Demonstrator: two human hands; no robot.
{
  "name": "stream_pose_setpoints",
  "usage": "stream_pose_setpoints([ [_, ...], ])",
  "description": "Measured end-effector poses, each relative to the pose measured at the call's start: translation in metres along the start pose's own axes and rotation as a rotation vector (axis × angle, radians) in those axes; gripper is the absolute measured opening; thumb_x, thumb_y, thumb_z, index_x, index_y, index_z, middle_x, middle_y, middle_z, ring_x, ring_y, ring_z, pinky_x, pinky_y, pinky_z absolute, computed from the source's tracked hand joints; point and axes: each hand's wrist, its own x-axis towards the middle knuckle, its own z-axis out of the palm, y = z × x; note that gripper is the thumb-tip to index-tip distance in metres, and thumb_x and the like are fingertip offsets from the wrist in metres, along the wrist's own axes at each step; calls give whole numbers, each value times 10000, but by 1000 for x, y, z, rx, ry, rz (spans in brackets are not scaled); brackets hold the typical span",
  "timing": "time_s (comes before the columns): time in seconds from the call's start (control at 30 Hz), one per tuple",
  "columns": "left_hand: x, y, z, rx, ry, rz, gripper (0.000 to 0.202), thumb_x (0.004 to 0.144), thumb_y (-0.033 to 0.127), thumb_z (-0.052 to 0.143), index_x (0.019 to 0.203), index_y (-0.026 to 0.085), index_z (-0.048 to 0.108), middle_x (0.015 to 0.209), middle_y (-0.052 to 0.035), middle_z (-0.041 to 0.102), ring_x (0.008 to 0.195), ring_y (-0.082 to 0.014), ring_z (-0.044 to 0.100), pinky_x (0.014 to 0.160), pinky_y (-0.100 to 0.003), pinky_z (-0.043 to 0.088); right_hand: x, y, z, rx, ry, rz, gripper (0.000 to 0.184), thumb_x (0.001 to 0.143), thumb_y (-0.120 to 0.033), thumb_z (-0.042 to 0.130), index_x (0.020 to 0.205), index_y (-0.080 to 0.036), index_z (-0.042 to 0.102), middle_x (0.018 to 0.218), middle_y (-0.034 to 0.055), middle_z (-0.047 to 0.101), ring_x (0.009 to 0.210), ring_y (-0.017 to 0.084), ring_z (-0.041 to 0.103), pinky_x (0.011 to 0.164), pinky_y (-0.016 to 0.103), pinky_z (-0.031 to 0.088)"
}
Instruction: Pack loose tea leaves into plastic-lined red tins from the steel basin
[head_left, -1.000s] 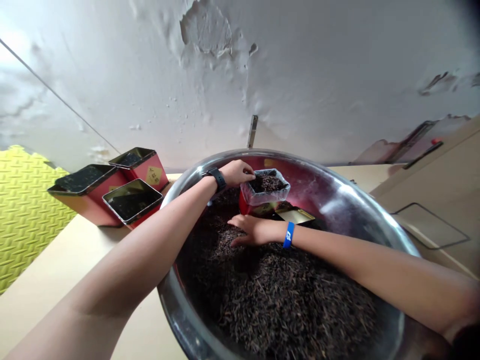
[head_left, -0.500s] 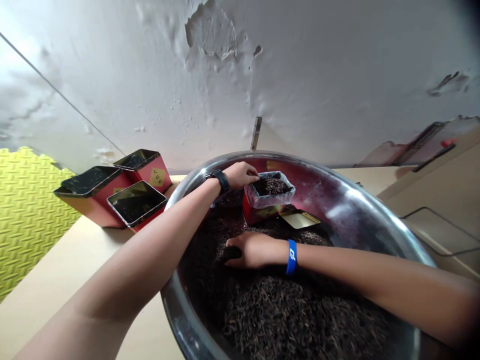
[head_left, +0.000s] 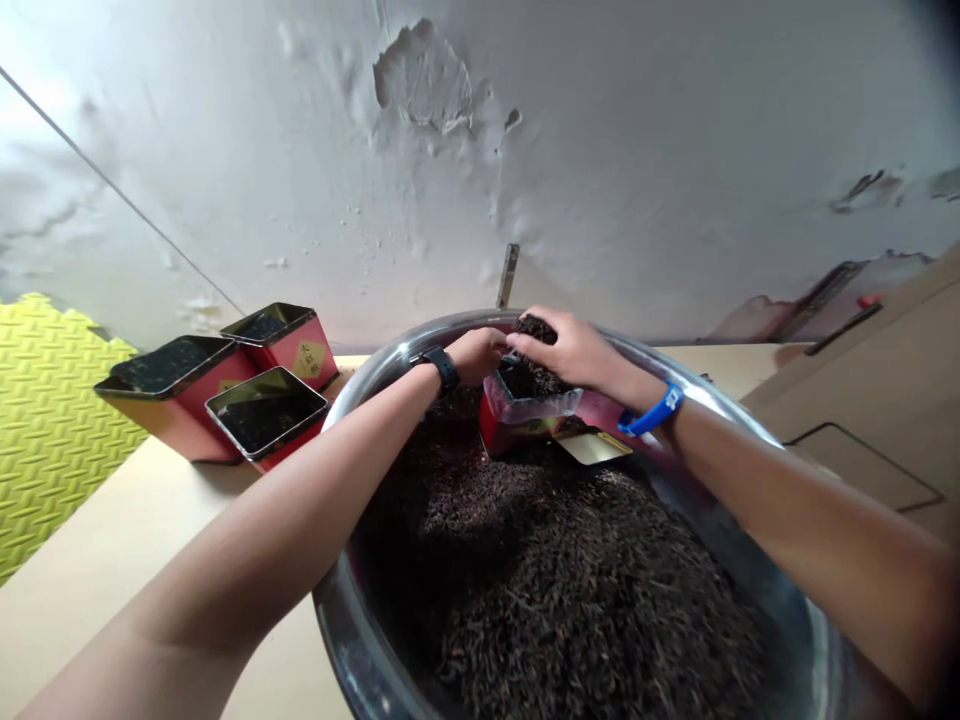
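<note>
A red tin lined with a clear plastic bag stands inside a large steel basin, on dark loose tea leaves. My left hand pinches the bag's rim at the tin's left corner; its fingertips are partly hidden. Above the tin's mouth, my right hand is curled round a clump of tea leaves. Leaves show in the tin below it. A gold lid lies on the tea just right of the tin.
Three open red tins stand together on the pale table left of the basin. A yellow foam mat lies beyond them. Behind rises a peeling wall; a cardboard box stands at the right.
My right hand has lifted from the tea in the basin up to the tin's mouth, carrying leaves. My left hand stays at the bag's rim. The view has shifted slightly.
</note>
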Motion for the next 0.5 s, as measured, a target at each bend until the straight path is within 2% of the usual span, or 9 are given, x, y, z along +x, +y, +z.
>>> stream_pose_setpoints([
  [0.07, 2, 3, 6, -26, 5, 116, 359, 660, 22, 389, 871, 131, 659, 970, -59, 640, 893, -159, 562, 837, -261, 424, 1, 13, 1, -61, 120, 50, 382, 800, -508, 407, 914, -171, 546, 773, 49, 607, 681, 175, 540, 602, 283, 385],
  [0.13, 4, 7, 10, -43, -7, 187, 420, 627, -7, 387, 924, 133, 649, 1010, -61, 630, 946, -157, 552, 882, -251, 406, 0, 21, 5, -108, 181, 78, 392, 804, -515, 392, 936, -172, 531, 760, 49, 602, 674, 180, 541, 594, 280, 376],
  [0.37, 5, 18, 16, -44, 64, 209, 441, 640, -1, 379, 943, 165, 652, 1176, -43, 545, 1101, -180, 467, 995, -301, 330, -3, 34, 13, -179, 218, 129, 381, 825, -503, 356, 956, -180, 509, 799, 71, 614, 720, 203, 556, 614, 285, 382],
  [0.5, 4, 21, 16, -68, 38, 194, 441, 647, 9, 375, 946, 186, 647, 1242, -25, 489, 1139, -172, 438, 1023, -286, 289, -6, 37, 18, -179, 232, 158, 382, 836, -507, 334, 951, -182, 498, 789, 73, 609, 719, 205, 561, 627, 295, 395],
])
